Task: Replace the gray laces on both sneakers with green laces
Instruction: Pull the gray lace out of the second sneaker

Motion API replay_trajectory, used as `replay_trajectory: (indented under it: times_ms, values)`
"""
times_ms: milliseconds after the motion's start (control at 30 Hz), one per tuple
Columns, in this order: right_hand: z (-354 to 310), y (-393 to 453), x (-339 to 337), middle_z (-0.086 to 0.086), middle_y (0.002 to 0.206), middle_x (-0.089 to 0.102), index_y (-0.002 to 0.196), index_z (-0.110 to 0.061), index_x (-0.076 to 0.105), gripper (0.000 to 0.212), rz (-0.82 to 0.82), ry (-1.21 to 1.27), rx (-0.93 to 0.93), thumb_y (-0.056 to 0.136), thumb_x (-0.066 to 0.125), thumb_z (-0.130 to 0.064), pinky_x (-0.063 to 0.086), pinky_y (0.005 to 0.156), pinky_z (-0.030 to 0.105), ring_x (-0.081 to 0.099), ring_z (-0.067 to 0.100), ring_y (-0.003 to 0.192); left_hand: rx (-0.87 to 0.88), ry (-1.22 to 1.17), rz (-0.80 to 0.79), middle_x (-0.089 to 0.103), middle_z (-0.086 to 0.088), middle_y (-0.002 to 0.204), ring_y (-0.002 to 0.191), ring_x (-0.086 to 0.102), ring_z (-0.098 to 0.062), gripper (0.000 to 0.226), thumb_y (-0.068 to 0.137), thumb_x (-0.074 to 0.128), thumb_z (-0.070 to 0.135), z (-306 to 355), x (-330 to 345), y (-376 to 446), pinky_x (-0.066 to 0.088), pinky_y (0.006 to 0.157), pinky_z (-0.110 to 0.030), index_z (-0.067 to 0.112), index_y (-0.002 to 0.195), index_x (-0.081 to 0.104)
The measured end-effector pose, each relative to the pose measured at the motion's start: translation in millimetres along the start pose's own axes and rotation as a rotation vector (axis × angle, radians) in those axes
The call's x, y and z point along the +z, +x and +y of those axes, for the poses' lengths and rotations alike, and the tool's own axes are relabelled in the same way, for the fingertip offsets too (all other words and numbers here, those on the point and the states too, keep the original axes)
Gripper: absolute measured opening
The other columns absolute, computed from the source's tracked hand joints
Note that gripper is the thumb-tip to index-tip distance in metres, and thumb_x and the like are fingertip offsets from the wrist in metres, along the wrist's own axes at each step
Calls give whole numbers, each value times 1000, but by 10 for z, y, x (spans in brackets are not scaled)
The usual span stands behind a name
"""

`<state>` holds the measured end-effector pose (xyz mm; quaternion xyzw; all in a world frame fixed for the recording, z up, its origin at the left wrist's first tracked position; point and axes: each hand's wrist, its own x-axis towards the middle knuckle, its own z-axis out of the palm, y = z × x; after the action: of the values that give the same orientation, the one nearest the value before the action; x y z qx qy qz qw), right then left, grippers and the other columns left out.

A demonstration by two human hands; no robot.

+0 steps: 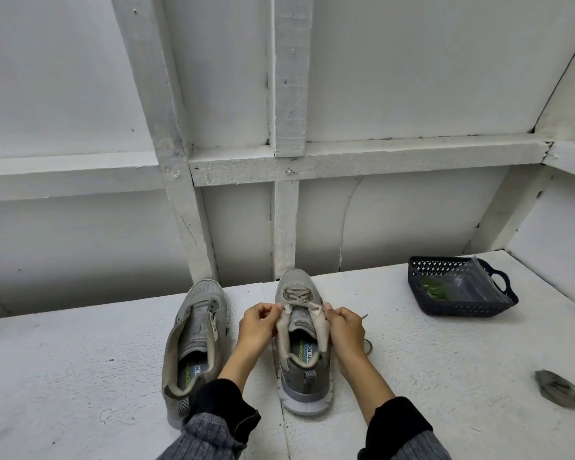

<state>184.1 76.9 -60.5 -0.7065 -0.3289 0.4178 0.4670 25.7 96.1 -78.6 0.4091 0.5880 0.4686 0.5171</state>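
Both hands pinching gray lace on R sneaker, mid-unlacing.
L hand (258,325) & R hand (344,327) each grip gray lace (297,298) at R sneaker (304,343); lower eyelets still laced. L sneaker (195,336) bare, its lace (560,391) bundled on bench (80,360). Green laces (437,290) wait bagged in basket (462,308).

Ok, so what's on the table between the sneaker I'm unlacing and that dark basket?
Nothing but bare white table lies between the right sneaker and the basket in the head view. A loose gray lace end trails just beside the sneaker.

Grey ribbed sleeves (210,436) — black inner cuffs (226,403), bare hands.
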Motion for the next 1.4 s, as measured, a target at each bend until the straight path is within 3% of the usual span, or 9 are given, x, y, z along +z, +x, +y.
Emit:
replay_trajectory:
  times_ms: [200,300,467,600,733,900,1067,1300,1400]
  values:
    - [-13,-41,97,9,68,61,62,-6,58,34,115,191,118,93,59,-21,42,64,33,56,27,71,-21,50,6,63,-3,68,70,54,-19,26,94,61,26,-52,19,59,43,70,-34,13,72,65]
    - [-36,-131,130,4,62,54,62,-9,50,37,161,83,-19,95,56,-23,27,57,34,47,20,62,-20,71,28,64,-3,67,70,54,-20,26,93,63,28,-85,10,80,44,71,-35,15,70,64]
    - [-16,-180,146,3,62,56,65,-10,49,35,145,-3,-186,97,54,-24,29,58,30,49,17,62,61,104,28,64,-4,78,76,60,-24,17,91,65,26,19,2,-4,53,77,-43,15,79,62]
    - [25,-155,120,1,62,53,64,-12,47,35,117,1,-246,99,50,-19,32,53,21,47,16,62,248,276,12,65,4,88,75,60,-13,6,89,66,20,183,22,-65,52,75,-36,24,85,63]
    - [104,-145,100,1,62,53,66,-10,50,32,138,70,-241,96,55,-21,34,55,14,46,14,61,477,558,-57,64,14,99,96,59,-7,4,89,64,25,368,66,-53,48,80,-29,26,90,67]
    - [138,-118,111,3,64,55,71,-7,50,30,150,87,-222,96,56,-23,36,55,12,48,13,61,590,837,-159,69,12,109,107,58,-9,17,91,60,28,494,193,-45,46,89,-29,26,102,72]
    - [132,-113,107,3,64,53,69,-8,47,31,154,61,-244,97,53,-21,36,56,11,47,16,62,611,1125,-113,65,12,112,113,46,-16,20,93,55,40,436,242,-52,31,93,-33,33,108,67]
    - [134,-106,112,2,61,51,65,-13,42,35,156,24,-259,98,52,-21,34,54,13,46,15,60,495,703,-112,65,17,89,95,54,-18,8,89,63,35,250,235,-13,43,86,-37,39,85,68]
    - [128,-120,114,2,61,49,65,-13,40,36,150,23,-263,98,52,-20,33,54,18,44,12,59,419,391,-126,69,15,85,90,62,-11,17,90,65,23,224,245,-57,46,82,-23,37,81,67]
